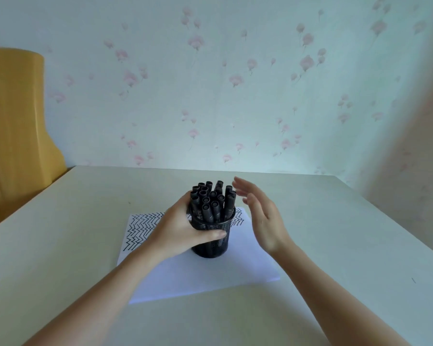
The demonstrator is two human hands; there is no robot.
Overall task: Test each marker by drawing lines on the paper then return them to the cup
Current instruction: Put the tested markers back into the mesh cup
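Fingers (211, 234) of left hand (179, 227) wrap cup (211, 247) on paper (198, 273).

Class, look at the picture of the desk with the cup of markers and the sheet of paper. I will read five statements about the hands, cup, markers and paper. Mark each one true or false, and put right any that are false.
1. The left hand grips the black mesh cup. True.
2. The right hand holds a marker. False: its fingers are straight and hold nothing, beside the cup.
3. The cup stands on the paper. True.
4. The paper is blank. False: black zigzag lines cover its far part.
5. One marker lies uncapped on the table. False: every marker in view is among the markers standing in the cup.
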